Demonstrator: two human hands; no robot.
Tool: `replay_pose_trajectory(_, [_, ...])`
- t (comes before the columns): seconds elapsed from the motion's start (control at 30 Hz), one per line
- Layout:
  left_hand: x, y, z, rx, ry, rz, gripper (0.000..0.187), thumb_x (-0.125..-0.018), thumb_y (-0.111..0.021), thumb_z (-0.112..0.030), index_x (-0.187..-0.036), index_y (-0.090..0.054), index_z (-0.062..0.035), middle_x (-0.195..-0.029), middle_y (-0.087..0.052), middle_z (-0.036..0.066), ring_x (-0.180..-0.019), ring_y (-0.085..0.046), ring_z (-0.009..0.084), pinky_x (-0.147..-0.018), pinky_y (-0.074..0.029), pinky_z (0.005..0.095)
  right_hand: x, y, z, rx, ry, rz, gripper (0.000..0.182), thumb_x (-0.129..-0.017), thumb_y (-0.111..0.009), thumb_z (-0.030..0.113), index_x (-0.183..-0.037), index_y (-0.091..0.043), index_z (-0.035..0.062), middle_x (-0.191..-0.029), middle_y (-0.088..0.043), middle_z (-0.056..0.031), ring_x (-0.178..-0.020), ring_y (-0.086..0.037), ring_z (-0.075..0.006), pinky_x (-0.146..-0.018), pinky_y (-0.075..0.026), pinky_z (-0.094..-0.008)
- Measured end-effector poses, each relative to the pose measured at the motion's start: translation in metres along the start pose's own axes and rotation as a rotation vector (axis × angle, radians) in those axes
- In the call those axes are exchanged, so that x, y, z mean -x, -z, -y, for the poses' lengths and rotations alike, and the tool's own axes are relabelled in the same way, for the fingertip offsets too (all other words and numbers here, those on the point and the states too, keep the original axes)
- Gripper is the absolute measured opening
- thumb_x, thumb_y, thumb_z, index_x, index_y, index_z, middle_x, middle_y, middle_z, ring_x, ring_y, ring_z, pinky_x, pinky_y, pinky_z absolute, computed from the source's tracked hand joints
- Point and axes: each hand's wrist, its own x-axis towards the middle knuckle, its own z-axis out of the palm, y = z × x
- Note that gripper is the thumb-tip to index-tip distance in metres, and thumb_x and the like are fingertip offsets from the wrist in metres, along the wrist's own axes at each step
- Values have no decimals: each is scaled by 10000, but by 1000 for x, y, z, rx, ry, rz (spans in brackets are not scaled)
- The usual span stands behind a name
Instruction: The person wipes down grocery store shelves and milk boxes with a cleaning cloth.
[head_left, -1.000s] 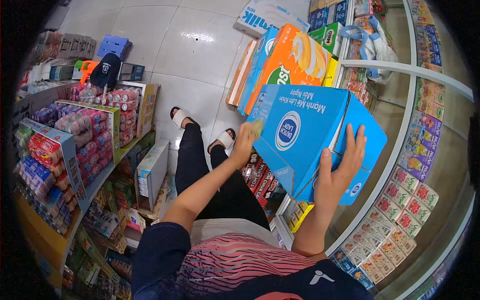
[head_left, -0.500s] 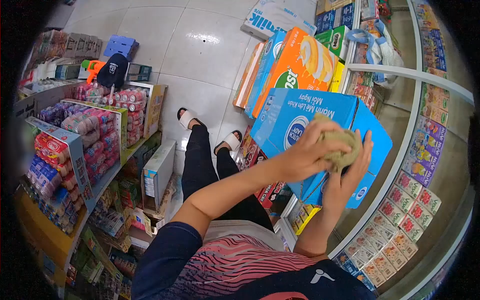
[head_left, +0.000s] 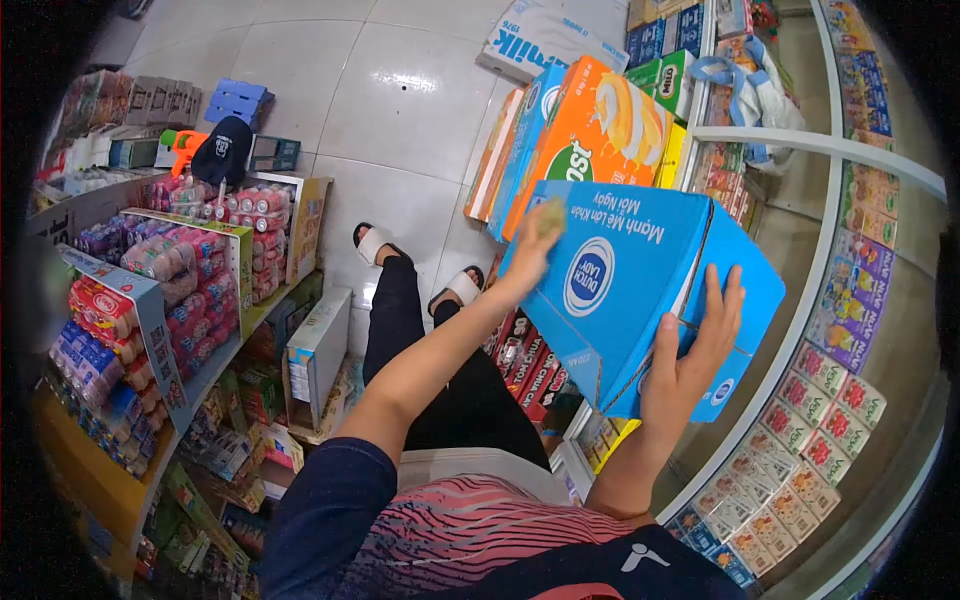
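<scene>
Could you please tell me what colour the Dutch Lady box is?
The Dutch Lady box is bright blue, best seen in the head view.

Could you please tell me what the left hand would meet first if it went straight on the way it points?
The left hand would probably meet the orange carton just beyond the blue box, though depth is unclear.
</scene>
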Motion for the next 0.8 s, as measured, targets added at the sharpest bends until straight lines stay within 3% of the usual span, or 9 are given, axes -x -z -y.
replay_pose_trajectory(0.1, [6, -43, -106, -154, -187, 139, 408, -816, -483, -187, -1187, -378, -52, -1162, -376, 157, -1131, -334, 318, -980, -242, 352, -2, 0, 1, -2, -1, 0, 498, -787, -504, 230, -1247, -405, 66, -1358, -285, -155, -1268, -207, -346, -1021, -102, -481])
replay_pose_trajectory(0.13, [4, -53, -128, -188, -357, 201, 402, -810, -487, -174, -1181, -384, -57, -1148, -384, 152, -1117, -346, 313, -972, -249, 351, -1, 0, 2, -6, -3, -1, 498, -787, -504, 230, -1247, -405, 66, -1358, -285, -155, -1268, -207, -346, -1021, -102, -481])
replay_pose_trajectory(0.17, [1, -59, -138, -219, -529, 264, 397, -805, -490, -161, -1176, -390, -61, -1133, -392, 147, -1104, -357, 307, -964, -256, 349, -1, 0, 1, 2, 0, 0, 498, -787, -503, 229, -1247, -405, 66, -1358, -284, -153, -1267, -207, -346, -1021, -103, -481])
replay_pose_trajectory(0.27, [-25, -59, -117, -246, -654, 191, 378, -813, -477, -167, -1168, -403, -62, -1119, -407, 151, -1085, -376, 302, -949, -270, 361, -1, 1, 1, 20, 0, 0, 499, -786, -500, 231, -1247, -405, 65, -1360, -281, -153, -1267, -206, -348, -1022, -99, -483])
replay_pose_trajectory(0.33, [-49, -44, -75, -296, -394, 40, 381, -822, -462, -189, -1175, -410, -55, -1125, -419, 159, -1076, -389, 304, -940, -284, 375, -1, 1, 1, 30, 1, 2, 500, -786, -499, 234, -1247, -406, 64, -1361, -278, -153, -1267, -204, -349, -1022, -95, -485])
replay_pose_trajectory(0.47, [-55, 25, 20, -547, -139, 5, 427, -846, -438, -222, -1230, -364, -48, -1171, -411, 177, -1081, -382, 334, -954, -276, 401, 0, 0, -1, 13, 13, 10, 502, -789, -494, 247, -1248, -403, 62, -1364, -271, -155, -1270, -195, -348, -1023, -82, -492])
replay_pose_trajectory(0.57, [-17, 33, 33, -523, 50, -109, 423, -855, -432, -221, -1234, -350, -50, -1178, -398, 180, -1099, -364, 340, -964, -265, 406, 0, 0, -1, 5, 9, 9, 503, -793, -492, 254, -1248, -402, 62, -1365, -267, -155, -1271, -191, -349, -1022, -82, -493])
replay_pose_trajectory(0.67, [23, -1, -27, -402, -67, -38, 418, -830, -462, -180, -1216, -359, -54, -1187, -370, 187, -1131, -339, 336, -977, -254, 397, 0, 2, 0, 18, -1, 17, 502, -797, -491, 259, -1250, -401, 64, -1367, -264, -154, -1272, -189, -349, -1022, -84, -491])
replay_pose_trajectory(0.8, [53, -50, -142, -344, -448, 281, 438, -753, -525, -88, -1166, -381, -78, -1200, -336, 177, -1152, -326, 321, -995, -230, 379, -1, 1, 1, 33, 15, 17, 496, -801, -487, 257, -1254, -398, 73, -1369, -264, -147, -1273, -189, -344, -1021, -85, -490])
